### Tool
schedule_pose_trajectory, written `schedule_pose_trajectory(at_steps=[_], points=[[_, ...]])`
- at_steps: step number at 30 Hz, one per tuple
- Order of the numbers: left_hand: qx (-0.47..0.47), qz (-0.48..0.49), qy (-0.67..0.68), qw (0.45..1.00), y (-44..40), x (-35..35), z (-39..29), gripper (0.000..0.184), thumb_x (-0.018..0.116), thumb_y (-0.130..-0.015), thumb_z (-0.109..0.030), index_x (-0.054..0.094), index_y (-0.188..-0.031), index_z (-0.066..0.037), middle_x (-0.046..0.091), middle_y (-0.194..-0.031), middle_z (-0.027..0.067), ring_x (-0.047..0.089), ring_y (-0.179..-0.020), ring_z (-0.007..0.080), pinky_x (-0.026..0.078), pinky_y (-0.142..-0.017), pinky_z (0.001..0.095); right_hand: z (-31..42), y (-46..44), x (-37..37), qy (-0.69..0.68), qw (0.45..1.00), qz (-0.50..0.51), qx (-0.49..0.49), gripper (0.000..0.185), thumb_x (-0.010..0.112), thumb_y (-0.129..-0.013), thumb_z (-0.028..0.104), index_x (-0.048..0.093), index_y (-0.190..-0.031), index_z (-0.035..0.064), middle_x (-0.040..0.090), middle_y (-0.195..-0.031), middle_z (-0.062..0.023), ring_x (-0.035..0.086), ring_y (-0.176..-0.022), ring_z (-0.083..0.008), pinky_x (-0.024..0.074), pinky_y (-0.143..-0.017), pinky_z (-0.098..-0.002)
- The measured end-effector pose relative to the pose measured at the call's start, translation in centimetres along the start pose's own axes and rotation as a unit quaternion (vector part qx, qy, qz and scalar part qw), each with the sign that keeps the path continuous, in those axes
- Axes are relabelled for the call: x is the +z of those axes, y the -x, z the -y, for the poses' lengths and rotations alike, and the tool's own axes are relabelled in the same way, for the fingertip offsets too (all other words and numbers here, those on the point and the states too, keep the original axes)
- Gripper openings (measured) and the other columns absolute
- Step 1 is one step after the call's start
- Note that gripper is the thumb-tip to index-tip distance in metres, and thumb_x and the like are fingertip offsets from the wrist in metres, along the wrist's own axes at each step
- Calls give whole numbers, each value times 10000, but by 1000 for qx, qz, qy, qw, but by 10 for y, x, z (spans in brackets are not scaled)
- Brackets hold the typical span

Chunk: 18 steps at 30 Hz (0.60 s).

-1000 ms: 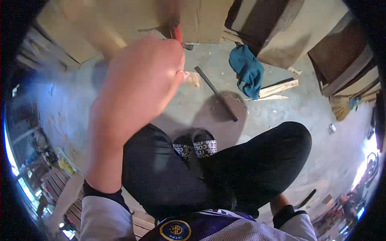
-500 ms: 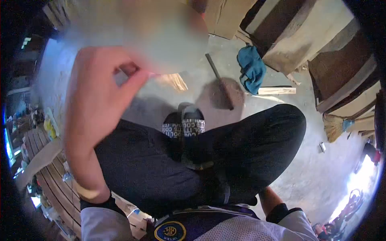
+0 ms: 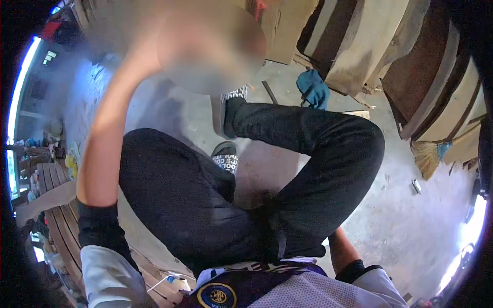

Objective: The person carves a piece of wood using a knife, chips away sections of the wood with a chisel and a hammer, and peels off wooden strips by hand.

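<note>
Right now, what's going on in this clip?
A person, knees bent and sandals on the concrete floor, has the left arm stretched up and forward. The left hand is lost in blur, so I can't tell what it holds. The right arm hangs by the thigh, its hand out of sight. Ahead lie a dark bar and a teal cloth, with boards and a broom beyond.
</note>
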State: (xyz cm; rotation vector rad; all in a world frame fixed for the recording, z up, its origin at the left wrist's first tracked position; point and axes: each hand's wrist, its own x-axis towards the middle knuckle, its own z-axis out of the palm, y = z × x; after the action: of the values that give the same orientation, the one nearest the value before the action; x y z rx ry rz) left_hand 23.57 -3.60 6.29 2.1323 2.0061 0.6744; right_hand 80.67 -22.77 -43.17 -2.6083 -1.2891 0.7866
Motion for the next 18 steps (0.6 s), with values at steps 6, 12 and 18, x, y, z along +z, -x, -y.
schedule_pose_trajectory(at_steps=[6, 12, 18], points=[[-16, 5, 24, 1000, -24, 44, 37, 270, 662, -906, -249, 706, -865, 14, 658, -672, 63, 585, -593, 103, 464, -554, 282, 16, -9, 9, -5, 1000, 15, -8, 344, 582, -914, 304, 576, -797, -19, 588, -680, -74, 541, -651, -214, 452, -606, -389], [-73, 33, 102, 992, -31, 106, 88, 312, 647, -924, -275, 705, -877, 28, 684, -720, 53, 617, -632, 108, 499, -600, 267, 115, -112, -45, -177, 961, -144, -153, 345, 578, -920, 298, 579, -788, -20, 586, -666, -63, 536, -639, -201, 451, -596, -383], [-87, 51, 199, 975, -28, 156, 148, 338, 615, -950, -295, 699, -946, 33, 695, -754, 67, 638, -674, 109, 502, -616, 267, 412, -129, -144, -320, 870, -92, -362, 244, 529, -976, 219, 621, -999, -6, 669, -894, -98, 606, -762, -170, 487, -695, -314]])
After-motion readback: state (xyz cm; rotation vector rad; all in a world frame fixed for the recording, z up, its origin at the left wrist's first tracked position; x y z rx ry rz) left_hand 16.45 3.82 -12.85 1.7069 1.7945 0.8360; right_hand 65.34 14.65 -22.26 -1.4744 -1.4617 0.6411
